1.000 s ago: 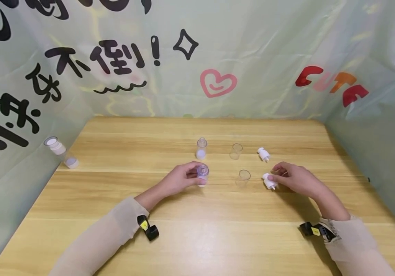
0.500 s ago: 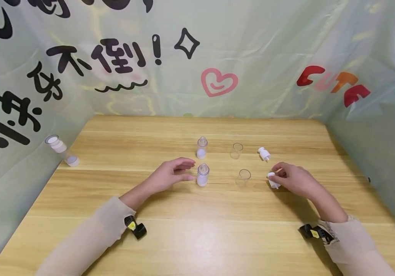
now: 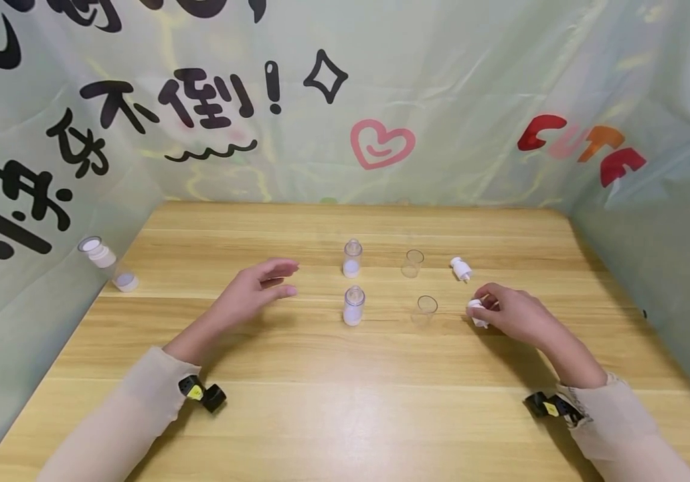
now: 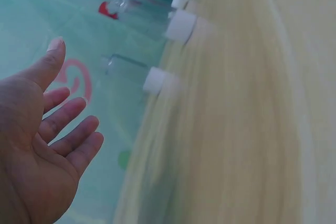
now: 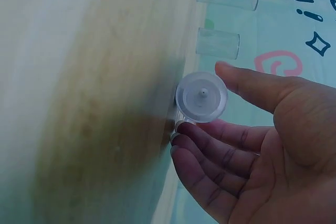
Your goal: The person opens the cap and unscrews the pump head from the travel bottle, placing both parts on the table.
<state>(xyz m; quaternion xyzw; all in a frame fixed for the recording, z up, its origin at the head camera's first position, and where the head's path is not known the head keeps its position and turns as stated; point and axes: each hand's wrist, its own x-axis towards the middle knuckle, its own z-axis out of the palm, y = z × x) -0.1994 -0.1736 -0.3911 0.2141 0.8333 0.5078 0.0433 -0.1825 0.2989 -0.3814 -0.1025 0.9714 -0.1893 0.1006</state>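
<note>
My left hand (image 3: 255, 289) is in the air over the left half of the table, fingers spread loosely and holding nothing; the left wrist view shows its bare palm (image 4: 37, 145). To its right stand two small clear bottles with white bases, a near one (image 3: 353, 306) and a far one (image 3: 353, 260). With thumb and fingertips, my right hand (image 3: 514, 313) pinches a white pump head (image 3: 476, 313) low over the table. In the right wrist view this pump head (image 5: 202, 97) faces the camera with its round underside, a small nozzle at the centre. A second white pump head (image 3: 460, 269) lies just behind.
Two clear caps, a near one (image 3: 425, 310) and a far one (image 3: 413, 264), stand between the bottles and pump heads. At the table's left edge is a taller clear bottle (image 3: 123, 280) with white parts. Printed curtains (image 3: 441, 161) border the wooden table (image 3: 345, 415).
My left hand has let go of the near clear bottle and moved left, fingers apart. The right hand has shifted the near pump head slightly to the right.
</note>
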